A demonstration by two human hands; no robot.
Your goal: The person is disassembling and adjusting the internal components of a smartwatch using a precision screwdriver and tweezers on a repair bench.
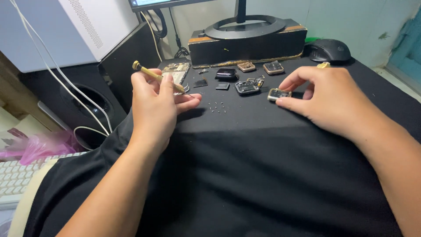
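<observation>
left hand [157, 102]: fingers closed around a small brass screwdriver [158, 76], tip pointing down toward the black cloth [245, 145]. right hand [326, 98]: thumb and forefinger pinching a small square watch body [278, 94] on the cloth. between them: tiny screws [217, 107]. behind: opened watch case [247, 86], phone board [176, 72], computer mouse [329, 49], monitor stand [245, 27].

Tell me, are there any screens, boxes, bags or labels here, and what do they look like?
Monitor: top edge, behind the desk, only its bottom strip shows, dark frame, pale lit screen.
Pink plastic bag: far left, crumpled, beside a white keyboard.
White box: top left, large, with a perforated panel.
No labels clear enough to tell.
</observation>
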